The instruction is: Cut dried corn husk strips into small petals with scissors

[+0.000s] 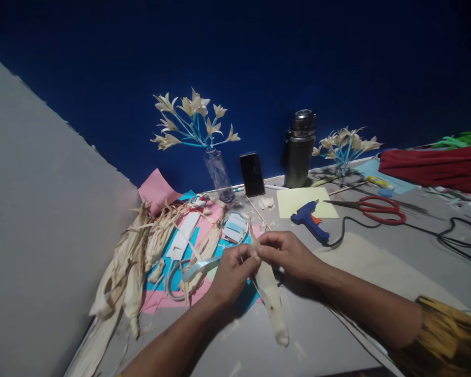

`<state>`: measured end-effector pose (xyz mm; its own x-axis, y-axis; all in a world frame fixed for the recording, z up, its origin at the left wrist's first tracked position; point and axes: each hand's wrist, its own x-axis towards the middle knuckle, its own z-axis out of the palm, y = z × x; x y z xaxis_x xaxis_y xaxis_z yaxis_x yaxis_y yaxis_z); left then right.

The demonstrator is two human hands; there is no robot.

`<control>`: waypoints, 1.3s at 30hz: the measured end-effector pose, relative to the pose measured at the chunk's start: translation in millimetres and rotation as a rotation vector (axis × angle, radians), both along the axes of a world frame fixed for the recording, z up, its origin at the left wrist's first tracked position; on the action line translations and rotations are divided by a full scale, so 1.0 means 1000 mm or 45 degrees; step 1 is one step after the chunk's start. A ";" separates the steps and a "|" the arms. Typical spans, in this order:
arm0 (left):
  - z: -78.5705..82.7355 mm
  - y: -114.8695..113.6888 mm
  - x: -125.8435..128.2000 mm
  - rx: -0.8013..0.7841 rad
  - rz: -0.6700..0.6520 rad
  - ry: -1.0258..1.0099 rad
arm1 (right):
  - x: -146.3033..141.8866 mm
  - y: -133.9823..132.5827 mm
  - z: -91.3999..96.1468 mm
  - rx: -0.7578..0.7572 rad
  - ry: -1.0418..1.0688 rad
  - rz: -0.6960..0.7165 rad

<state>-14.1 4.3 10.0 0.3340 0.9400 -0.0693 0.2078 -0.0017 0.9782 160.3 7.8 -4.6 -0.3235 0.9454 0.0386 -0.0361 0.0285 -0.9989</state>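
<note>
A long pale corn husk (270,296) hangs between my two hands, its wide end pointing down toward me and its narrow tip rising above the fingers. My left hand (235,272) pinches it from the left side. From the right, my right hand (284,253) pinches the same husk close to the left fingertips. Just left of my left hand lie a roll of tape (176,283) and a light blue strip (200,267). Behind the hands is a small stack of bluish-white cards (234,229). The fingertips partly cover the husk.
Dried husks (133,277) and coloured paper pile up at left. A glass vase (220,175) of husk flowers, a phone (252,174) and a flask (300,149) stand along the wall. Blue glue gun (311,220), its cord, and red-handled scissors (380,208) lie right.
</note>
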 end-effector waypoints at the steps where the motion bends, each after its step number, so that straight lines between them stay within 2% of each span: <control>1: -0.002 0.000 0.000 0.036 -0.005 0.043 | 0.000 0.000 0.000 0.034 -0.048 -0.027; 5: -0.008 0.001 -0.002 0.118 -0.067 0.166 | 0.002 0.003 -0.001 0.085 -0.192 -0.160; 11: 0.000 0.001 -0.007 0.076 -0.099 0.174 | 0.003 0.004 0.004 0.042 -0.173 -0.218; 13: 0.001 0.001 -0.008 0.094 -0.096 0.205 | 0.001 0.003 0.005 -0.008 -0.110 -0.197; 16: 0.000 0.001 -0.007 0.145 -0.064 0.273 | -0.001 0.001 0.005 -0.152 0.020 -0.015; 19: 0.000 -0.001 -0.007 0.175 -0.019 0.355 | 0.000 0.000 0.003 -0.161 -0.056 0.117; 24: 0.006 -0.002 -0.008 0.203 -0.013 0.373 | 0.005 0.003 0.005 -0.110 -0.197 -0.008; 27: 0.008 -0.002 -0.007 0.130 -0.026 0.297 | 0.005 0.004 0.003 -0.163 -0.060 0.002; 31: 0.009 -0.003 -0.003 0.077 -0.041 0.233 | 0.002 0.002 -0.007 -0.326 0.262 0.150; 35: 0.015 -0.005 -0.003 0.104 -0.103 0.247 | 0.002 0.001 -0.012 -0.357 0.262 0.103; 39: 0.016 0.000 -0.012 0.146 -0.109 0.255 | 0.011 0.009 -0.005 -0.387 0.286 0.075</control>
